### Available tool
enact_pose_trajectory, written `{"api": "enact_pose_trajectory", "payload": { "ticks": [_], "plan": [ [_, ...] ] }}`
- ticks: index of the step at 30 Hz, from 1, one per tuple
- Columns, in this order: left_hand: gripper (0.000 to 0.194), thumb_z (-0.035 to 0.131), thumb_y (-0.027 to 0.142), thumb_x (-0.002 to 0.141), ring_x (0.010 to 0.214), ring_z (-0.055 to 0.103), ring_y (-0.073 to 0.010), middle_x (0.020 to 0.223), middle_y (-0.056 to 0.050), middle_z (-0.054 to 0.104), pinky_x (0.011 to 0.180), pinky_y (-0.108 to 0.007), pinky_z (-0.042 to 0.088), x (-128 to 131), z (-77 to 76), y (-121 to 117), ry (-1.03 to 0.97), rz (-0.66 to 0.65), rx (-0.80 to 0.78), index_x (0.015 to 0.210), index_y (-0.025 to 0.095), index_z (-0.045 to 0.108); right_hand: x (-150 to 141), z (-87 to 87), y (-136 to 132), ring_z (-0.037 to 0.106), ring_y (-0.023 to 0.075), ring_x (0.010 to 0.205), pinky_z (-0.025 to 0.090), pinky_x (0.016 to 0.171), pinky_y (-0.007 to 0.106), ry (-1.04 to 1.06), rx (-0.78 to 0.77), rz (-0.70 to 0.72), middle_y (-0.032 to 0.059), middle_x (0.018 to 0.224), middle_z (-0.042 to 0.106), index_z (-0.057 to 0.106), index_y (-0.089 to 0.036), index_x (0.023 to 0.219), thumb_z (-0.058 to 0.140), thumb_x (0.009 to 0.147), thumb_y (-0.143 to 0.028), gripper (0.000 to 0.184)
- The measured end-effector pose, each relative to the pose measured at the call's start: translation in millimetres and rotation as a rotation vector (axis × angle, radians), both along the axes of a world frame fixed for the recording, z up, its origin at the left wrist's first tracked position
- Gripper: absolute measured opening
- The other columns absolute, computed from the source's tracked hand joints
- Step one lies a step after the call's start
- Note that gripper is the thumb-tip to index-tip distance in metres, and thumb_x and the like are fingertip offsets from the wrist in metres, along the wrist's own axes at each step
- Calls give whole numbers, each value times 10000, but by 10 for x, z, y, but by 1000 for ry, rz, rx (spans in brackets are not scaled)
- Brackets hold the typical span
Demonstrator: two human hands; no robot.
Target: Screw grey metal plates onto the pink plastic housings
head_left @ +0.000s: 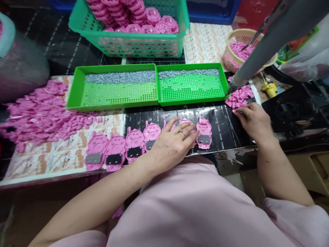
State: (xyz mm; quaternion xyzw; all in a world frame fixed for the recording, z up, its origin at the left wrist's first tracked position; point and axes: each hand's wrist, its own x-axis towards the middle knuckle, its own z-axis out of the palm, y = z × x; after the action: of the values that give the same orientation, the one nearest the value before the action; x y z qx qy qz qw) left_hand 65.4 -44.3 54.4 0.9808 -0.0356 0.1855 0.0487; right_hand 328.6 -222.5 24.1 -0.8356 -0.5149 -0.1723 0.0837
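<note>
In the head view, the right hand (257,125) has its thumb and forefinger narrowed on a small pink plastic piece (233,110), at the near edge of a loose heap of pink parts (240,97). The left hand (171,144), a ring on one finger, lies palm down with fingers spread over the row of pink walkie-talkie-shaped casings (204,133), partly hiding some; whether it grips one, I cannot tell. The casings are moulded plastic with stubby antennas and raised slots, and several bear a flat grey or glossy black rectangular panel. One stands clear just beside its fingertips; four more run off to its left. Beyond the hands, two bright green perforated trays (118,96) sit end to end, holding fine silvery metal bits (120,77). Behind them is a teal lattice basket (133,44) of ridged, stacked pink parts. A larger glossy pink heap (43,116) spreads far left of the left hand. Between the hands, the black sheet (223,128) carries small white sideways lettering, seemingly starting "BE", too small to read surely.
</note>
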Motion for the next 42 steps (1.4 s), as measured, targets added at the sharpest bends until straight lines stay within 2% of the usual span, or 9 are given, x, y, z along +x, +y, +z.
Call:
{"api": "enact_pose_trajectory", "payload": {
  "ticks": [8,12,16,19,23,26,35,39,42],
  "plan": [
    [228,520,191,955,1143,623,-228,1210,-98,674,1046,-476,429,-285,-147,43,14,38,-10,1141,134,638,-166,30,-164,650,196,906,473,633,299,73,-18,75,20,1035,705,708,-234,1007,580,913,-322,182],
    [270,512,209,962,1178,600,-218,1259,-97,648,1067,-465,415,-343,-229,-27,36,14,8,1202,135,612,-211,29,-173,678,212,817,500,625,314,88,111,87,51,932,725,726,-203,950,617,889,-318,170],
    [303,470,159,967,1211,576,-211,1319,-115,603,1071,-455,417,-351,-267,-59,67,8,62,1244,119,587,-544,163,121,683,187,818,542,724,319,260,274,203,31,947,724,716,-230,982,659,861,-270,140],
    [325,415,122,975,1202,582,-212,1324,-120,599,1062,-455,431,-343,-266,-64,65,22,100,1251,103,585,-862,247,475,664,170,851,534,791,320,347,217,428,15,963,722,711,-247,977,634,878,-231,127],
    [335,377,120,982,1163,608,-205,1287,-107,628,1053,-455,446,-336,-264,-69,29,15,118,1227,103,605,-1030,177,856,617,172,829,517,761,319,259,97,545,25,932,723,727,-220,942,585,907,-237,148],
    [335,374,123,981,1152,615,-202,1274,-109,636,1055,-463,443,-335,-275,-71,28,17,108,1207,113,621,-996,95,962,589,175,817,499,731,320,206,44,586,33,929,721,733,-203,935,579,909,-243,161],
    [331,385,114,969,1137,620,-218,1194,-126,675,1049,-455,441,-282,-268,-75,9,19,55,1189,82,630,-1167,316,889,543,263,1000,349,727,378,-199,-171,573,69,986,694,692,-160,969,587,888,-215,144],
    [304,414,138,965,1115,632,-216,1178,-108,684,1059,-456,429,-247,-226,-173,54,29,27,1135,114,665,-1148,304,827,566,269,978,338,724,377,-224,-132,616,68,968,690,684,-166,975,592,887,-272,166],
    [297,441,171,963,1166,606,-203,1268,-94,643,1038,-431,446,-306,-225,-95,10,31,28,1164,153,658,-1060,270,853,594,274,970,345,724,379,-215,-90,667,59,928,697,686,-180,956,583,901,-314,177]
  ]
}}
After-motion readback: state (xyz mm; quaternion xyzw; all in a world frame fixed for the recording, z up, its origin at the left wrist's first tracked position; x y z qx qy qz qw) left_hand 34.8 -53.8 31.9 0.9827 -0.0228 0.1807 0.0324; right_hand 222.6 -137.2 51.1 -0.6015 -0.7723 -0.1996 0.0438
